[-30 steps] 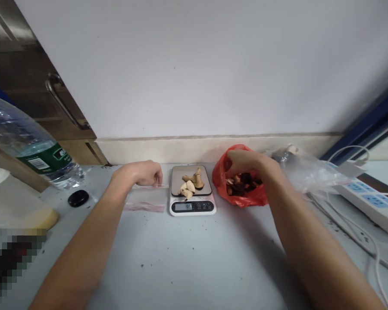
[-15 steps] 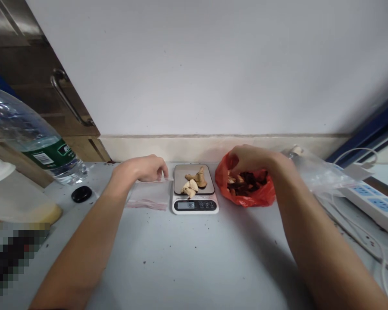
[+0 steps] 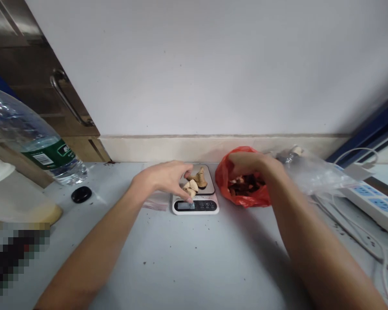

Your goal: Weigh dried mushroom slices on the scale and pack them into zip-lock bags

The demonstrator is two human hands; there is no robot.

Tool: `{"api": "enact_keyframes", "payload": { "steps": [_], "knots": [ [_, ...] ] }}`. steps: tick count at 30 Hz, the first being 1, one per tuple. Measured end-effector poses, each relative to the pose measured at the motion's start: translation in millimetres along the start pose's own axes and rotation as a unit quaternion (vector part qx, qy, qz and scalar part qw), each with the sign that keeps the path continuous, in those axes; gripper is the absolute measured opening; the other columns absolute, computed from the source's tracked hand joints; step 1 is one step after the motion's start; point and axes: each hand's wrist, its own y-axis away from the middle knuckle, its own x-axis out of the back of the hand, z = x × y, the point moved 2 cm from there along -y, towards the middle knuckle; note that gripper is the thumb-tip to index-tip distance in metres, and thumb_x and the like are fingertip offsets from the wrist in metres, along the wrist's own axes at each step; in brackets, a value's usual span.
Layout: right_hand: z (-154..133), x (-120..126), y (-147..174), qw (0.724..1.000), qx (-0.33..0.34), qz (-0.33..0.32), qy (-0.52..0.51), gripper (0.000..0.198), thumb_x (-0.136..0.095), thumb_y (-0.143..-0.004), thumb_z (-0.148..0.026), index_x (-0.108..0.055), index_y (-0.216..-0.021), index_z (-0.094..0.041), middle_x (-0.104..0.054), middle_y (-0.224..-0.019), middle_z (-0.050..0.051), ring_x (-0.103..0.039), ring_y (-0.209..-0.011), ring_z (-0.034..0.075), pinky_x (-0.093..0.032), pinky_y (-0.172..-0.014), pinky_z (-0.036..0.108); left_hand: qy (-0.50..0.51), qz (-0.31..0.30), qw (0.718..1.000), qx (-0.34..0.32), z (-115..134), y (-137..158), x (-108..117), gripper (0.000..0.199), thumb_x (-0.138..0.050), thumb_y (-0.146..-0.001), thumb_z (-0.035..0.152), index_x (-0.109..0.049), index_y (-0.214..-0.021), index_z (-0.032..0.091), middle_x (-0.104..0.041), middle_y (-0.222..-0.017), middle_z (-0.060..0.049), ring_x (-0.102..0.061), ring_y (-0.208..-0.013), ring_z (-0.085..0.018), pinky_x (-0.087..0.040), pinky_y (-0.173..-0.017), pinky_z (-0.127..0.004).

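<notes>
A white digital kitchen scale [image 3: 196, 207] stands on the table with dried mushroom slices on its plate, a pale one [image 3: 191, 188] in front and a browner one [image 3: 201, 177] behind. My left hand [image 3: 168, 177] reaches over the scale's left side. Its thumb and fingers are spread about the pale slice; whether they touch it I cannot tell. A red plastic bag [image 3: 242, 200] right of the scale holds dark dried pieces. Inside it is my right hand [image 3: 245, 162], fingers hidden by the bag. A clear zip bag [image 3: 155, 204] lies partly under my left hand.
At left are a large water bottle [image 3: 45, 150], a black round lid [image 3: 81, 194] and a translucent white-lidded container [image 3: 16, 198]. A clear plastic bag [image 3: 323, 174], a power strip [image 3: 375, 204] and white cables lie at right. The wall [image 3: 213, 77] rises close behind the scale.
My left hand has moved right from the clear zip bag to the mushroom slices on the scale, and its fingers have spread. My right hand has gone deeper into the red bag.
</notes>
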Motion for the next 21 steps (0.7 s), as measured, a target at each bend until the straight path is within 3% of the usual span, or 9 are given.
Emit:
{"api": "enact_keyframes", "payload": {
  "steps": [3, 6, 9, 13, 21],
  "knots": [
    [12, 14, 7, 0.998, -0.038, -0.014, 0.052, 0.02, -0.066, -0.067, -0.017, -0.075, -0.084, -0.022, -0.071, -0.07, 0.002, -0.064, -0.063, 0.019, -0.042, -0.05, 0.025, -0.009, 0.025, 1.0, -0.006, -5, -1, 1, 0.045, -0.072, -0.072, 0.049, -0.054, -0.103, 0.021, -0.063, -0.106, -0.006, -0.059, -0.084, -0.02, -0.039, -0.064, -0.027],
    [13, 28, 20, 0.999, -0.017, 0.031, 0.042, 0.025, -0.063, -0.067, -0.014, -0.076, -0.086, -0.023, -0.075, -0.08, 0.002, -0.065, -0.069, 0.018, -0.042, -0.052, 0.024, -0.01, 0.013, 1.0, 0.009, -18, 4, 6, 0.041, -0.069, -0.075, 0.049, -0.056, -0.101, 0.021, -0.064, -0.103, -0.005, -0.059, -0.081, -0.019, -0.041, -0.065, -0.027],
    [-1, 34, 30, 0.996, 0.046, 0.077, 0.003, 0.023, -0.063, -0.071, -0.018, -0.076, -0.09, -0.023, -0.076, -0.084, 0.001, -0.066, -0.071, 0.018, -0.044, -0.055, 0.024, -0.013, -0.014, 0.999, 0.042, -31, 11, 12, 0.035, -0.066, -0.077, 0.047, -0.058, -0.101, 0.022, -0.066, -0.101, -0.004, -0.059, -0.078, -0.018, -0.042, -0.063, -0.026],
    [-31, 25, 25, 0.986, 0.131, 0.083, -0.064, 0.02, -0.061, -0.075, -0.014, -0.075, -0.087, -0.02, -0.077, -0.082, 0.0, -0.067, -0.073, 0.016, -0.046, -0.062, 0.022, -0.011, -0.068, 0.992, 0.104, -42, 16, 12, 0.032, -0.068, -0.075, 0.042, -0.061, -0.099, 0.023, -0.069, -0.095, -0.003, -0.062, -0.079, -0.018, -0.044, -0.062, -0.025],
    [-53, 0, -6, 0.984, 0.161, 0.022, -0.067, 0.021, -0.064, -0.072, -0.007, -0.074, -0.087, -0.019, -0.077, -0.084, 0.002, -0.07, -0.078, 0.017, -0.047, -0.061, 0.021, -0.002, -0.106, 0.982, 0.157, -54, 10, 1, 0.032, -0.078, -0.06, 0.033, -0.067, -0.089, 0.024, -0.073, -0.098, -0.003, -0.067, -0.082, -0.02, -0.046, -0.061, -0.025]
  ]
}}
